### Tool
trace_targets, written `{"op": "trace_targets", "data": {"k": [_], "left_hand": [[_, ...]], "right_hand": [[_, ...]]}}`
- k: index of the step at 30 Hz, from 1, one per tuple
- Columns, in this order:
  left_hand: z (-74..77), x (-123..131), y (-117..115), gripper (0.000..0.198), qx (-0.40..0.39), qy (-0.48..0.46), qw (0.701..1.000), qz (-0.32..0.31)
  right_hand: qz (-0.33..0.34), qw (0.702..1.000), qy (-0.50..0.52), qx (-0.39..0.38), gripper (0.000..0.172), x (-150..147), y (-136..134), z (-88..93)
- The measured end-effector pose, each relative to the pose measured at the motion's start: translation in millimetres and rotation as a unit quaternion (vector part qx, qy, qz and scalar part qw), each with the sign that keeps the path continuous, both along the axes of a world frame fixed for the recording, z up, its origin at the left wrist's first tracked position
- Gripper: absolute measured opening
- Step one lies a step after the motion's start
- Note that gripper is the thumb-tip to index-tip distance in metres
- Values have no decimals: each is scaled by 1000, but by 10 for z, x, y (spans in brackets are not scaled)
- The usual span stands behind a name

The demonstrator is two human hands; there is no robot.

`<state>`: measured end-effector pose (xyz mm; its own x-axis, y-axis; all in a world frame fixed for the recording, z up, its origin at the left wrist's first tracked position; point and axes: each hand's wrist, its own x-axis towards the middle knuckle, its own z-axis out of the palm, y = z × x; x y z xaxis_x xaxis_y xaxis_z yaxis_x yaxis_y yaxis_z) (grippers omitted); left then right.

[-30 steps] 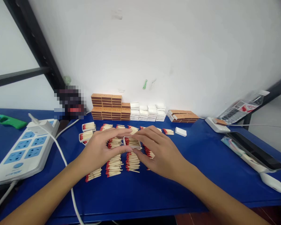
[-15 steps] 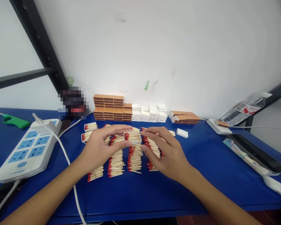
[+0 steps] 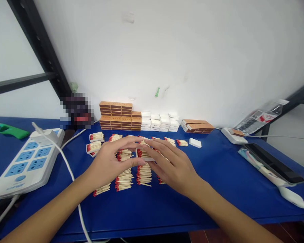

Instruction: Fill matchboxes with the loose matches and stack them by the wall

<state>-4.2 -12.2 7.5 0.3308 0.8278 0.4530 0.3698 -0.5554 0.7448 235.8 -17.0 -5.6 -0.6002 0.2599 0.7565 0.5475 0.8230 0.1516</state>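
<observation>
My left hand (image 3: 105, 163) grips the left end of a small white matchbox tray (image 3: 147, 159) between thumb and fingers. Red-headed matches (image 3: 141, 152) lie inside the tray. Fingers of my right hand (image 3: 176, 165) reach over the tray's right part and hide it, with the thumb low at the near side. Beneath both hands, rows of loose matches (image 3: 124, 179) lie on the blue table (image 3: 152, 212). Left of my left hand are several filled matchbox trays (image 3: 93, 146).
Brown matchboxes (image 3: 116, 123) and white trays (image 3: 159, 125) stand stacked along the wall. More brown boxes (image 3: 199, 126) and a single white tray (image 3: 195, 142) are to the right. A power strip (image 3: 27, 162) with a cable is at left; a phone (image 3: 273, 162) lies at right.
My right hand has moved left, its fingers now over the tray's right part. The tray has dropped slightly in view, still in my left hand.
</observation>
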Motion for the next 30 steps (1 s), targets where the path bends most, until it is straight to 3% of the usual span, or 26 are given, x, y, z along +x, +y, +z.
{"op": "trace_targets", "data": {"k": [4, 8, 14, 19, 23, 30], "left_hand": [[-34, 12, -15, 62, 49, 46, 998, 6], [-15, -46, -3, 63, 111, 100, 989, 10], [131, -214, 65, 45, 208, 124, 965, 97], [122, -251, 121, 40, 260, 133, 951, 102], [56, -265, 177, 36, 276, 144, 944, 107], [36, -302, 223, 35, 279, 153, 940, 122]], "right_hand": [[-3, 999, -24, 35, 45, 13, -6, -40], [-28, 999, -35, 8, 42, 208, -18, -85], [-131, 984, 1, -117, 31, 1045, 50, -163], [-160, 959, -29, -234, 23, 1596, 224, -328], [-155, 945, -37, -286, 28, 1728, 393, -442], [-162, 923, -41, -345, 37, 1778, 563, -431]]}}
